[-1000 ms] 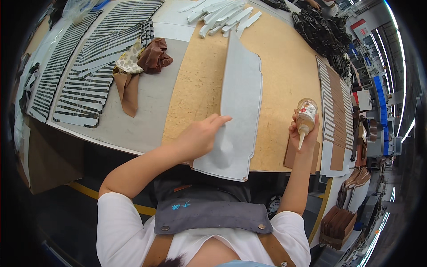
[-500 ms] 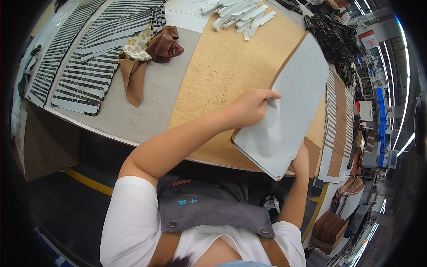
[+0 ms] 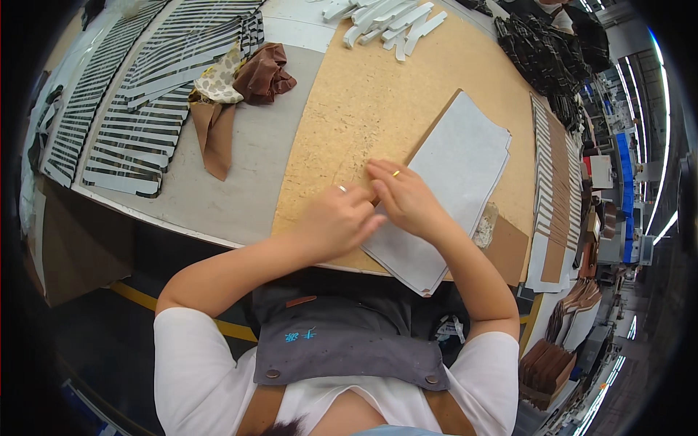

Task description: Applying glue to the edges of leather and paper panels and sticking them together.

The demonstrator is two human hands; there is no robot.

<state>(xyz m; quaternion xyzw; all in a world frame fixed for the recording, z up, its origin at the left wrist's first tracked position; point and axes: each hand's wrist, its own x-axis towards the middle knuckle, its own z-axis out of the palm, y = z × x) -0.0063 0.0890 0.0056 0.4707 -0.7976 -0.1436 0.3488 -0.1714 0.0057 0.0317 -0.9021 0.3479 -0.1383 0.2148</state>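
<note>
A stack of pale grey sheets (image 3: 454,163) with brown undersides lies slanted on the tan board (image 3: 342,109), its near corner over the table edge. My left hand (image 3: 338,218) is at the left edge of the stack, fingers curled and closed. My right hand (image 3: 407,200) reaches across the sheets to the same edge, its fingers bent and pressed together. The two hands meet there, fingertips close together. Anything between them is hidden by the fingers.
Striped strips (image 3: 134,149) lie in rows at left, near crumpled brown leather (image 3: 265,76) and a patterned scrap (image 3: 220,78). White strips (image 3: 385,22) are piled at the back. A brown panel (image 3: 505,251) lies right of the stack; black material (image 3: 538,62) is heaped far right.
The stack, held tilted in both hands before, now lies on the board. My left hand has moved left and nearer; my right hand has come from under the stack to its left edge.
</note>
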